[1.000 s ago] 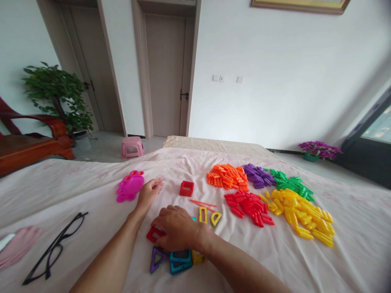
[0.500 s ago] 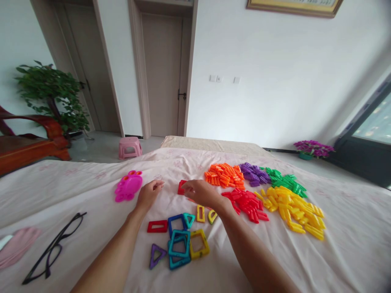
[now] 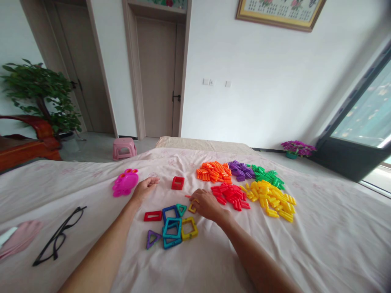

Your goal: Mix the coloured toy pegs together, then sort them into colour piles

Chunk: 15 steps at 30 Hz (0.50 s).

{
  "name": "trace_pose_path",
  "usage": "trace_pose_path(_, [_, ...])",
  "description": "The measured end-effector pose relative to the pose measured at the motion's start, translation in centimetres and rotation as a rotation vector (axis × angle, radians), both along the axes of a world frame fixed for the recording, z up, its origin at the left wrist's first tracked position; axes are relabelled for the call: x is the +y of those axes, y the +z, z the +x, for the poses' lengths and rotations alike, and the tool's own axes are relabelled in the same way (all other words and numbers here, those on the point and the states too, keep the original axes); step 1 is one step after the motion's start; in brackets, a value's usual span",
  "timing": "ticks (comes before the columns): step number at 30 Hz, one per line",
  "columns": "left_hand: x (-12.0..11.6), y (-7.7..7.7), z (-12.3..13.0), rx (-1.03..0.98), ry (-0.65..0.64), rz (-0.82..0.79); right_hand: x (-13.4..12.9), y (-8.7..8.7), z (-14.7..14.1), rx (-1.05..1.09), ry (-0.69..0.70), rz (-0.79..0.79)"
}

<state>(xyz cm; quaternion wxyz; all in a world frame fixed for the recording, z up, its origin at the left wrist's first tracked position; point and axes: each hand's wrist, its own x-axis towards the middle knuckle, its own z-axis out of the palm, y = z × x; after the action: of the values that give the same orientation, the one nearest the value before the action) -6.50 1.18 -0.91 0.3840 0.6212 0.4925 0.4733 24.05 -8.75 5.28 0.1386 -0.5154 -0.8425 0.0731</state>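
Right hand (image 3: 206, 202): positioned over the yellow rectangular frame (image 3: 192, 210), partly covering it — fingers bent downward, grip not determinable. Left hand (image 3: 144, 189): fingers curled nearly together, near the magenta tray (image 3: 130, 182). Red frame stack (image 3: 177, 187): on the cloth (image 3: 226, 260), between both hands.

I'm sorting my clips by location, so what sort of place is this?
Probably a living room in a home, judging by the wooden chair, the leafy potted plant and the framed wall picture.
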Motion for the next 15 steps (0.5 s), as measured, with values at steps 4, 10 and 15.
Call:
trace_pose_path(4, [-1.9,0.6,-0.3,0.043,-0.027,-0.003,-1.6,-0.3,0.3,0.016,-0.155,0.063])
trace_pose_path(10, [-5.8,0.9,-0.4,0.148,-0.066,0.028,-3.8,-1.4,-0.4,0.253,-0.003,0.209])
trace_pose_path(15, [-8.7,1.1,-0.2,0.24,-0.117,0.073,-5.4,-0.9,-2.0,0.306,0.263,0.217])
